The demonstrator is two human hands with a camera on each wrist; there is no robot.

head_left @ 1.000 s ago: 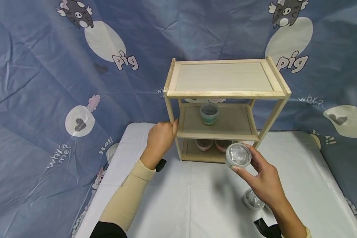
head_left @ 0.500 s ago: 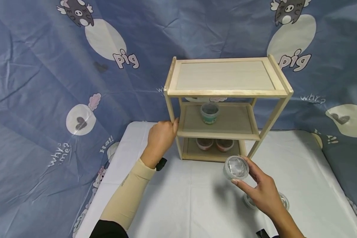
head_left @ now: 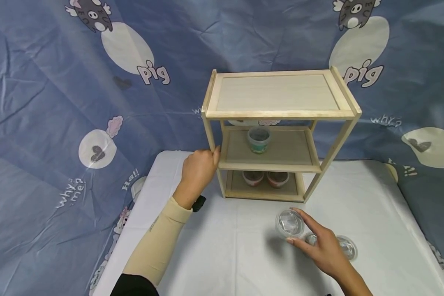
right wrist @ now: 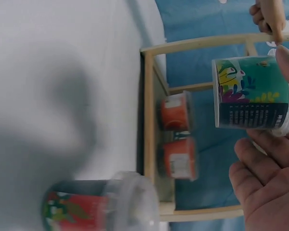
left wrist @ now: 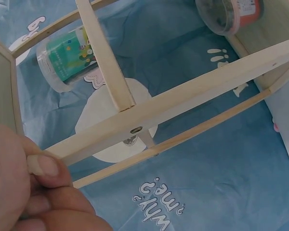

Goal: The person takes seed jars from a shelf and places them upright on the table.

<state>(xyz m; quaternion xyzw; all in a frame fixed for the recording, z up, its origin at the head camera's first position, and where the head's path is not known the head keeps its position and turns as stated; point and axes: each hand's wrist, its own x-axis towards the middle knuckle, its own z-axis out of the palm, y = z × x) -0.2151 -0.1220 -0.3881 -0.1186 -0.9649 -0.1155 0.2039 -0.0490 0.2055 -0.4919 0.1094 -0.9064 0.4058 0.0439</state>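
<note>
My left hand [head_left: 199,168] grips the left front post of a small wooden three-tier shelf [head_left: 277,114]; the left wrist view shows the thumb pressed on the post. Between thumb and fingers, my right hand [head_left: 323,248] holds a plastic tub [head_left: 290,223] with a clear lid, in front of the shelf and above the table. Its label [right wrist: 255,91] is green with a dark printed panel. Beside and partly behind the right hand stand two more lidded tubs, one [head_left: 348,247] to the right, the other mostly hidden.
A green-labelled tub [head_left: 259,139] stands on the middle tier, and two red-labelled tubs [head_left: 278,179] on the bottom one. A red-labelled tub [right wrist: 82,207] is close below the right hand. White cloth [head_left: 214,255] covers the table; blue patterned fabric [head_left: 170,53] hangs behind.
My right hand has moved down and nearer to me with the tub, away from the shelf's bottom tier. The left hand stays on the post.
</note>
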